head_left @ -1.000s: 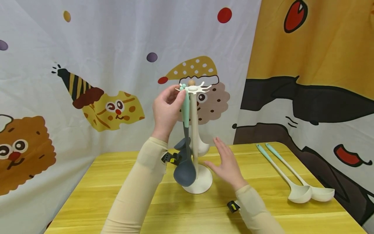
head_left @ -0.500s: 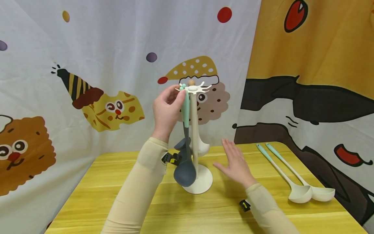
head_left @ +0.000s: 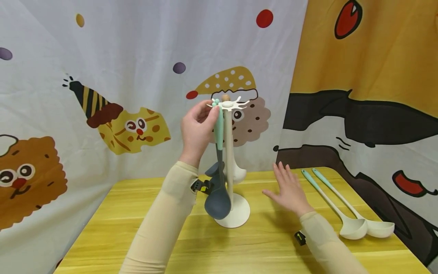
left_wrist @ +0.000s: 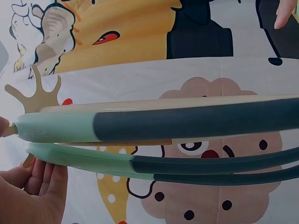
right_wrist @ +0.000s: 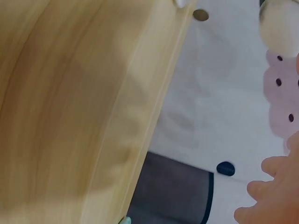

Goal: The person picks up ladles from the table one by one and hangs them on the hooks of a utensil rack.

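A white utensil stand with curved hooks on top stands upright on its round base. From its near left side hangs a dark grey ladle with a mint handle. My left hand pinches the top of that handle right at the hooks. In the left wrist view two mint-and-grey handles run side by side, with the left fingers close by the lower one. Another dark utensil and a white ladle hang behind. My right hand, fingers spread, hovers over the table holding nothing.
Two white ladles with mint handles, a nearer one and a farther one, lie side by side at the right of the wooden table. A printed cartoon cloth hangs behind the table's far edge.
My right hand has drawn away from the stand toward the right, its fingers spreading. The left hand keeps its place at the top of the ladle's handle.
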Demonstrator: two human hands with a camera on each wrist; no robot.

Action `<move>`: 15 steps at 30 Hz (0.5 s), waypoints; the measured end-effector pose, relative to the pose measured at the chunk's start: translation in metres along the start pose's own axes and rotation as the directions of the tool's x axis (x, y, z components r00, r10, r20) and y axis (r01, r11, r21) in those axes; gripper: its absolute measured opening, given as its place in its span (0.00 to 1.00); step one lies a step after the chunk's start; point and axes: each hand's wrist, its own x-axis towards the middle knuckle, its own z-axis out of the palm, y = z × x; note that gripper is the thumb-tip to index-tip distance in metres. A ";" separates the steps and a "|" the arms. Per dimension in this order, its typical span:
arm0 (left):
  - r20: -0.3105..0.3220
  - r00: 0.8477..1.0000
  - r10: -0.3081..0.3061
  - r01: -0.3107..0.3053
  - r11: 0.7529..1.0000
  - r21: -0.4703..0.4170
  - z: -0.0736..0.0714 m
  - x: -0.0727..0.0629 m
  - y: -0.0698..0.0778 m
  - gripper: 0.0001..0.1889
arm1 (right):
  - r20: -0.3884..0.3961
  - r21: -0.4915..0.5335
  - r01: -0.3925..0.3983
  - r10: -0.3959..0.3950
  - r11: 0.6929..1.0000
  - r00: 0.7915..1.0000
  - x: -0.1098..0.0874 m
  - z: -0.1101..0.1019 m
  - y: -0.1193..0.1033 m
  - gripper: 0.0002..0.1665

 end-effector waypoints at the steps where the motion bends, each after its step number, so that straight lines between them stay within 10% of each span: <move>1: -0.001 1.000 -0.001 0.001 1.000 -0.001 0.000 0.000 0.000 0.16 | 0.009 -0.010 -0.007 0.007 1.000 1.000 0.000 -0.001 0.002 0.60; 15: -0.004 1.000 0.001 -0.001 1.000 -0.003 0.001 -0.001 0.000 0.16 | 0.091 -0.027 -0.105 0.107 0.994 0.990 -0.005 -0.010 0.029 0.61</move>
